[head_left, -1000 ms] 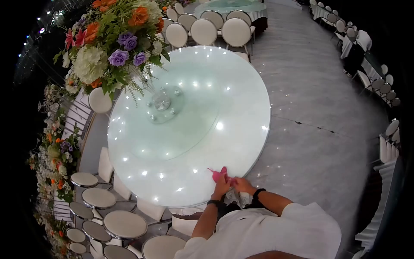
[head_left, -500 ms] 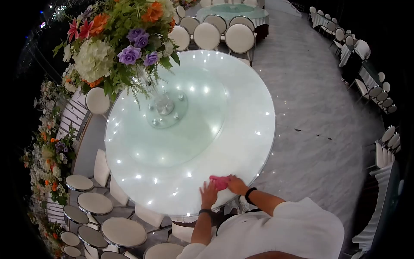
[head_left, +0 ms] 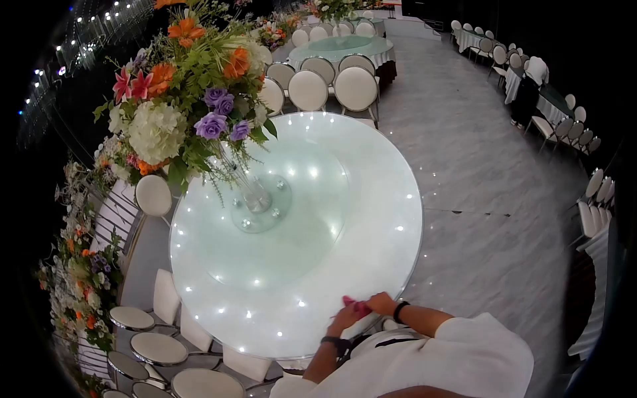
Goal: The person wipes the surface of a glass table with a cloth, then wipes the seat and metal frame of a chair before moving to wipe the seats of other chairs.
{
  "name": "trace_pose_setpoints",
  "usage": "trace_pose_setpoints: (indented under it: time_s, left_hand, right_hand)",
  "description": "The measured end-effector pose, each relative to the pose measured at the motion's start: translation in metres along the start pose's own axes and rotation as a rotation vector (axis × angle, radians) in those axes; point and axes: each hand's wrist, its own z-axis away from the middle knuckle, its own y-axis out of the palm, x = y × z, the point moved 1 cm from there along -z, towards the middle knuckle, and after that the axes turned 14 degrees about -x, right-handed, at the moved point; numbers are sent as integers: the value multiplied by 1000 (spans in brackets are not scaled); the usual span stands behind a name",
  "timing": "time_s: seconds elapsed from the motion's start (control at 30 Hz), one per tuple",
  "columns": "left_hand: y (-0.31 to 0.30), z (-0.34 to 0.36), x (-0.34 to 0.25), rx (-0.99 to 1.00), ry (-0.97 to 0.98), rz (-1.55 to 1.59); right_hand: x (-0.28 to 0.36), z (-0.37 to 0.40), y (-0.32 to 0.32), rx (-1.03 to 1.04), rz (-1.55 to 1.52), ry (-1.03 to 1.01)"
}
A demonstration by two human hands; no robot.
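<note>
A crumpled pink cloth (head_left: 358, 307) lies between my two hands near the front right edge of the round white table (head_left: 318, 265). My left hand (head_left: 345, 318) is closed on the cloth's left side. My right hand (head_left: 381, 304) has its fingers wrapped round the cloth's right end. Both wrists wear dark bands. On the table, a round greenish glass plate (head_left: 265, 259) carries a clear stand (head_left: 255, 199) with a tall flower arrangement (head_left: 179, 113).
White round-backed chairs (head_left: 308, 91) stand behind the table, more chairs (head_left: 159, 347) at the lower left. Another round table (head_left: 342, 48) is farther back. Flowers (head_left: 86, 265) line the left. At the right back, a person (head_left: 527, 89) stands beside tables and chairs.
My left hand has moved right, from spread fingers beside the cloth to closing on it. The cloth is more bunched up, and my right hand has shifted slightly right. The view has tilted up.
</note>
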Motion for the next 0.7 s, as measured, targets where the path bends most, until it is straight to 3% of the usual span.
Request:
trace_pose_setpoints:
  time_s: [0.13,0.17,0.23,0.3,0.4,0.47,0.5,0.57,0.63,0.7]
  left_hand:
    - [41,-33,-19,19,238,62]
    - [49,-38,-16,27,241,73]
    - [67,-51,0,93,8,-16]
    - [69,-47,11,30,87,33]
    - [42,-27,20,-55,-5,177]
    - [9,-8,17,-144,-381,98]
    - [-5,3,23,-157,-390,100]
    - [-34,28,31,-214,-51,117]
    - [-69,54,2,-276,-167,100]
    - [-55,84,43,-433,-305,-121]
  right_hand:
    - [-29,27,-10,-3,72,150]
    - [-32,29,-11,-1,46,179]
    - [-29,33,-13,10,21,210]
    - [-17,22,-12,-32,26,198]
    - [-4,1,-3,-68,-170,8]
    - [9,-11,14,-101,-274,-94]
    - [18,-16,18,-95,-276,-109]
    - [36,-26,23,5,-393,-217]
    - [52,-38,28,28,-404,-331]
    - [60,-43,31,43,-425,-445]
